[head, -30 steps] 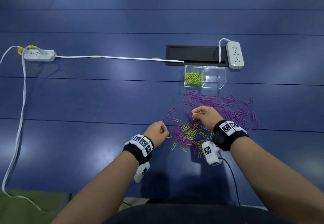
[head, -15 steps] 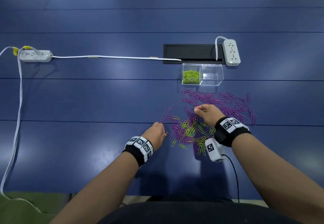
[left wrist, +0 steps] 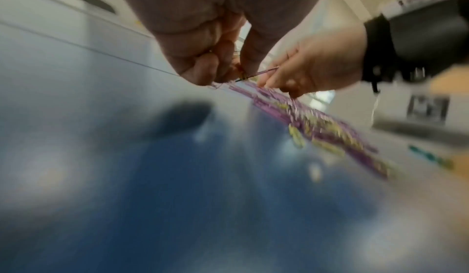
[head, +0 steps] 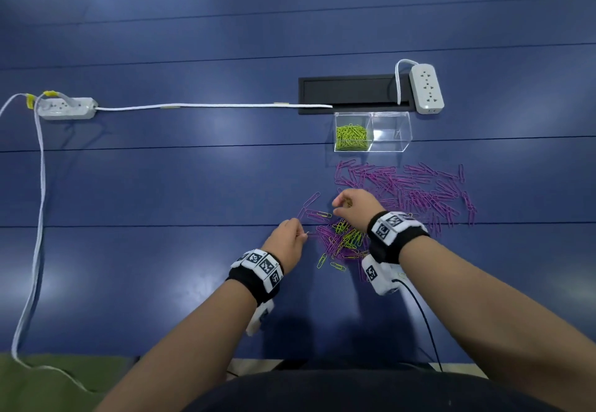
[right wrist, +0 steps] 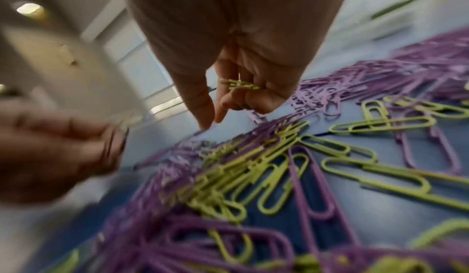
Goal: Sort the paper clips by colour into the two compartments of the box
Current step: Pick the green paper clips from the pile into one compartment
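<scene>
Both hands work the mixed heap: our right hand cups several yellow-green wire paper clips in curled fingers; our left hand pinches one purple wire clip. Next, we carry them forward to the clear two-compartment plastic box, greens left, purple into the empty right.

Bare forearms, no sleeves. Black wristband on each wrist, carrying white blocks with black square-code markers. White camera unit under each wrist; black cable trails from the right one.
</scene>
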{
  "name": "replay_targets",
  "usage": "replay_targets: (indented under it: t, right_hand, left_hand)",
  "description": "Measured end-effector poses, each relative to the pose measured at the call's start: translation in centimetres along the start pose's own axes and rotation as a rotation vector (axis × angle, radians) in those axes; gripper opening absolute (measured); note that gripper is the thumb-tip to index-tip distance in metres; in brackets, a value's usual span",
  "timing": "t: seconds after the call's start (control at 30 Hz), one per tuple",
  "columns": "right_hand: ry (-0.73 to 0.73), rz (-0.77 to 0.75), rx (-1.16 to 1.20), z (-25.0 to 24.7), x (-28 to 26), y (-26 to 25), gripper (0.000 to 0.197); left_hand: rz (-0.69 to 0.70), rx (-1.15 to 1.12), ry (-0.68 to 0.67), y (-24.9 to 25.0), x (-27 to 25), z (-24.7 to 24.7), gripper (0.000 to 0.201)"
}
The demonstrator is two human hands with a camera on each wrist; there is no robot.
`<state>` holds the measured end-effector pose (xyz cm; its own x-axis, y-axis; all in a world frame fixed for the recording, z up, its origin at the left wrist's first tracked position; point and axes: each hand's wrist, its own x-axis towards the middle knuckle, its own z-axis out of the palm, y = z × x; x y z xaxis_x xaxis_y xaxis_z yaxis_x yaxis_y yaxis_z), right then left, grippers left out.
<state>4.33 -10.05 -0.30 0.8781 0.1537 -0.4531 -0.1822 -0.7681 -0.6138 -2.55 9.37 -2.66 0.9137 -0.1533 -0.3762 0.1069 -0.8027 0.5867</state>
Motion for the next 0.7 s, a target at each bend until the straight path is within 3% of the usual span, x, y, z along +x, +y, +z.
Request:
replay_targets:
  t: [0.13, 0.23, 0.43, 0.6, 0.7]
  right_hand:
    - [-0.048, -0.100, -0.225, 1.7, 0.2, -0.3, 0.018]
    - [-0.030, -0.099, -0.214, 2.0, -0.2, -0.4, 0.009]
    - [-0.064, -0.011, -0.193, 1.5, 0.0, -1.0, 0.026]
    - [0.034, 0.043, 0.005, -0.3, -0.6, 0.6, 0.004]
    - [0.019, 0.077, 0.194, -1.3, -1.2, 1.6, 0.022]
  left_hand:
    - [-0.127, -0.195, 0.057, 0.4, 0.3, -0.6, 0.012]
    - [-0.153, -0.267, 0.069, 0.2, 0.7, -0.6, 0.012]
    - [-0.212, -0.385, 0.067, 0.8, 1.1, 0.2, 0.016]
    - [-0.175, -0.499, 0.006, 1.7, 1.5, 0.3, 0.022]
    - [-0.164, -0.548, -0.014, 2.1, 1.8, 0.4, 0.028]
